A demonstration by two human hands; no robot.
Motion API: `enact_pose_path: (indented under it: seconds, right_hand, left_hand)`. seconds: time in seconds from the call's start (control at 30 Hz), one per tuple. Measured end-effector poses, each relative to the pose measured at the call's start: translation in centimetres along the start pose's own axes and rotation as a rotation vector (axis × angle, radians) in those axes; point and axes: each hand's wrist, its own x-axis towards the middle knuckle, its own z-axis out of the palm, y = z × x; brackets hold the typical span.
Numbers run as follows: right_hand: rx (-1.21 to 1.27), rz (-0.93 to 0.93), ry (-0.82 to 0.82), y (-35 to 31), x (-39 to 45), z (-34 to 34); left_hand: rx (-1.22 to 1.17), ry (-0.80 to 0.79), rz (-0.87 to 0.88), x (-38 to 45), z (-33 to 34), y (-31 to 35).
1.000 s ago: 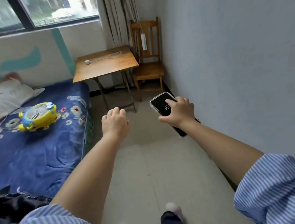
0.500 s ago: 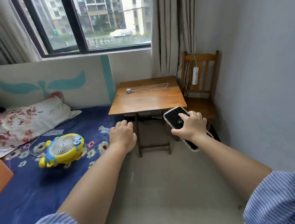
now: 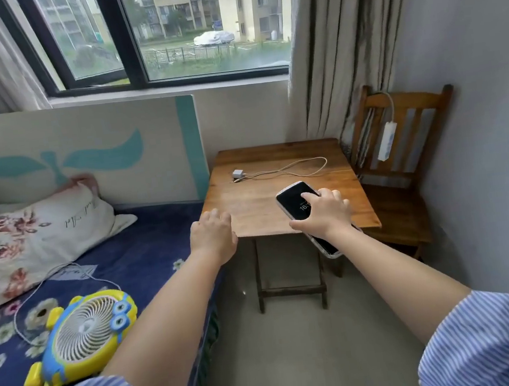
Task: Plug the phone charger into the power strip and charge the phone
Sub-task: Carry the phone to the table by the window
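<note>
My right hand (image 3: 323,213) grips a black phone (image 3: 295,199) with its screen lit, held above the near right corner of a small wooden table (image 3: 259,214). A white charger plug (image 3: 238,173) lies on the table's far side, its white cable (image 3: 295,172) looped to the right. A white power strip (image 3: 386,140) hangs by its cord on the back of a wooden chair (image 3: 407,207) to the right of the table. My left hand (image 3: 213,235) hovers at the table's near left corner, fingers curled down, holding nothing.
A bed with a blue cover (image 3: 140,263) runs along the left, carrying a floral pillow (image 3: 30,237) and a yellow toy fan (image 3: 85,336) with a white cord. Curtains (image 3: 336,56) hang behind the chair. A grey wall (image 3: 487,134) closes the right side.
The view has come closer to the table and lifted. Both hands now reach over the table's near edge, and the phone has travelled with my right hand.
</note>
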Motion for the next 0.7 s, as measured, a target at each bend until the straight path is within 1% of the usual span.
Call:
enact_pose_path:
  seconds: [0.13,0.37,0.57,0.7]
  right_hand:
    - [0.027,-0.038,-0.077,-0.8,9.0,3.5]
    - [0.042,-0.125,-0.203,-3.0,24.4,10.9]
    - [0.025,-0.166,-0.319,-5.3,32.3,17.5]
    - [0.022,-0.131,-0.391,-6.8,36.0,22.6]
  left_hand:
    - [-0.003,-0.035,-0.038,8.0,3.0,-1.5]
    - [-0.056,-0.104,-0.197,21.0,8.8,-5.0]
    - [-0.087,-0.226,-0.256,26.7,14.6,-7.8]
    - [-0.124,-0.307,-0.282,30.0,18.8,-10.1]
